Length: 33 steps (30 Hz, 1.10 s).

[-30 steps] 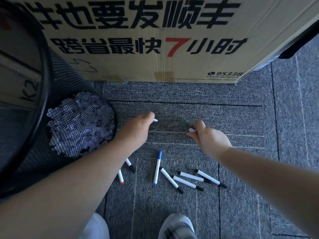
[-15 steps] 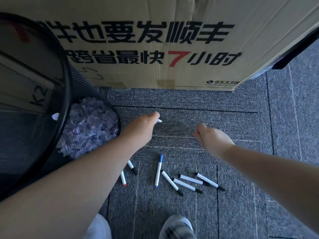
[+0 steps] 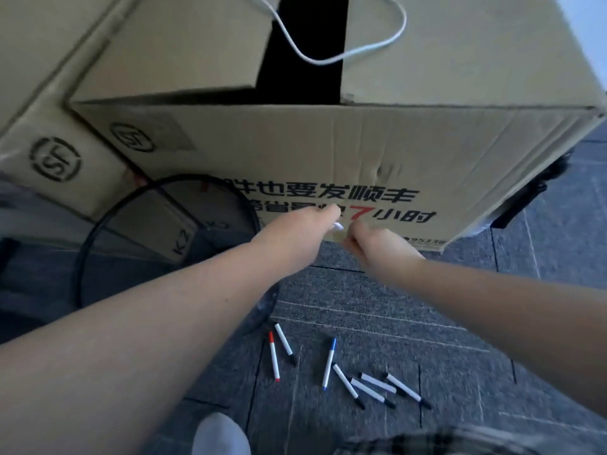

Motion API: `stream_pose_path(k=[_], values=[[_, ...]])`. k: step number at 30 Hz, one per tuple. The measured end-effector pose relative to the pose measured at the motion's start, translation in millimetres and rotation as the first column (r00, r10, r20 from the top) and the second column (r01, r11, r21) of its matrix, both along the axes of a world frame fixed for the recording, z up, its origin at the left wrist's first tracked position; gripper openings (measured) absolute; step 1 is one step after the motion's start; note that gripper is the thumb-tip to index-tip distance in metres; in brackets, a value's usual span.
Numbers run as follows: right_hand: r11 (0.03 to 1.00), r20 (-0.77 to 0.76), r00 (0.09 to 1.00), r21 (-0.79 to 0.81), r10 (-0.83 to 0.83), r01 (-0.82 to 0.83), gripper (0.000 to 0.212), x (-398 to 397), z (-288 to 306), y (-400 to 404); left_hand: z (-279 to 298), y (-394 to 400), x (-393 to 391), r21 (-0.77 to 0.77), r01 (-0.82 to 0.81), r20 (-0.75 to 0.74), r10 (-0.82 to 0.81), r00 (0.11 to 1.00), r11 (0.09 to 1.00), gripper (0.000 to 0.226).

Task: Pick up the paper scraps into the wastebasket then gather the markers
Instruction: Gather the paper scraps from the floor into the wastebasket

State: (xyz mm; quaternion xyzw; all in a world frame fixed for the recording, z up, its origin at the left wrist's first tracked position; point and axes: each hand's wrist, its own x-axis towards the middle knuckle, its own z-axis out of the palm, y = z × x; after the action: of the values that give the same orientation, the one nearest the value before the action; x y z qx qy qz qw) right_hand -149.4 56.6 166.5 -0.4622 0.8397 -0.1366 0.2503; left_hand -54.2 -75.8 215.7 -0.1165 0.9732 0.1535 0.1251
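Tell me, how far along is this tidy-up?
Done: no scraps show on the carpet. In hand: the left hand pinches a white scrap, not yet over the wastebasket; the right hand is closed, its contents hidden. Left: all seven markers lie scattered, untouched.

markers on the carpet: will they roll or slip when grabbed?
Probably little rolling: the markers lie on textured carpet, which should damp it. They look slim, stiff and light, so a pinch should lift one. The smooth barrels may slip, and four on the right touch or overlap, so taking one may nudge its neighbours.
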Motion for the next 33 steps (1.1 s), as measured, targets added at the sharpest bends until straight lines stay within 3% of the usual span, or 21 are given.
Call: stream_pose_path(k=[4,6,9,13,16,18,21,23,28,33], values=[[0.992,-0.048,0.999,-0.123,0.025,-0.031,0.027,15,55,-43,47,-36,39,-0.114,-0.07,-0.19,0.048,0.981,0.991,0.028],[0.977,-0.058,0.997,-0.206,0.043,-0.054,0.025,28,79,-70,64,-57,63,-0.089,-0.175,-0.254,0.147,0.956,0.981,0.024],[0.939,-0.04,0.994,-0.327,0.102,-0.11,0.024,57,99,-109,72,-87,103,-0.027,-0.343,-0.301,0.32,0.899,0.939,0.021],[0.915,-0.089,0.969,-0.318,0.232,-0.248,0.027,96,90,-152,51,-110,142,-0.052,-0.452,-0.304,0.417,0.857,0.891,0.022],[0.922,-0.069,0.955,-0.247,0.29,-0.298,0.022,115,73,-178,31,-116,158,-0.012,-0.501,-0.247,0.483,0.84,0.865,0.022],[0.928,-0.19,0.926,-0.118,0.327,-0.353,0.032,119,62,-189,17,-121,166,0.034,-0.499,-0.165,0.497,0.852,0.866,0.013],[0.905,-0.3,0.859,0.045,0.416,-0.423,0.049,116,49,-195,-1,-125,178,-0.062,-0.44,0.123,0.444,0.888,0.896,0.052],[0.884,-0.304,0.831,0.105,0.465,-0.456,0.053,112,41,-193,-6,-126,181,-0.16,-0.382,0.244,0.411,0.878,0.91,0.062],[0.857,-0.386,0.766,0.19,0.514,-0.48,0.059,111,36,-186,-5,-128,189,-0.193,-0.437,0.252,0.475,0.843,0.878,0.071],[0.863,-0.402,0.765,0.19,0.503,-0.468,0.065,106,48,-179,4,-124,190,-0.191,-0.445,0.222,0.48,0.849,0.875,0.07]])
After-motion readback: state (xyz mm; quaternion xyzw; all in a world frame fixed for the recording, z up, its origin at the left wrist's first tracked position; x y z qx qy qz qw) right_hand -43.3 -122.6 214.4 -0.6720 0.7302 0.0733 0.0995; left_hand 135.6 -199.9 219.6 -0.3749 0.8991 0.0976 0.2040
